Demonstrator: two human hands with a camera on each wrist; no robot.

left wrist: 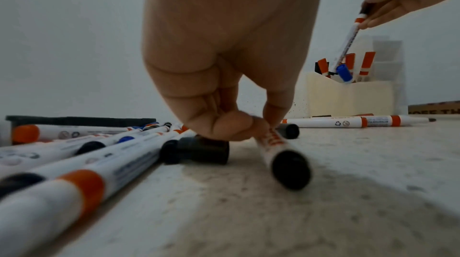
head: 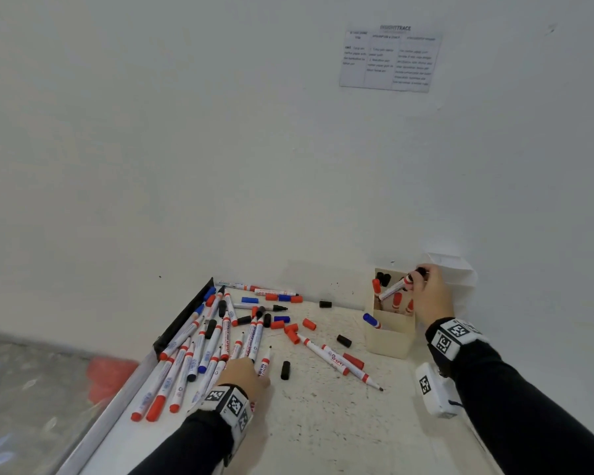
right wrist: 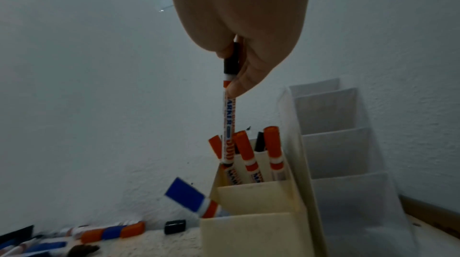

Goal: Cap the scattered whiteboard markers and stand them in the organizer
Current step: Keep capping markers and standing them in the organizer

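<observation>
My right hand (head: 415,281) grips a black-capped marker (head: 396,288) by its cap end and holds it slanted, its lower end inside the rear compartment of the cream organizer (head: 390,337). The right wrist view shows this marker (right wrist: 229,123) going down among several red-capped markers (right wrist: 272,147) in the organizer (right wrist: 248,231). A blue-capped marker (head: 371,320) leans out of the front compartment. My left hand (left wrist: 259,125) pinches an uncapped white marker (left wrist: 276,143) lying on the table; its dark tip (head: 270,347) points away from me.
A pile of markers (head: 199,344) lies at the left beside a black strip (head: 182,317). Loose black caps (head: 285,370) and red caps (head: 290,329) dot the table. Two uncapped markers (head: 340,363) lie mid-table. A clear stepped holder (right wrist: 336,143) stands behind the organizer.
</observation>
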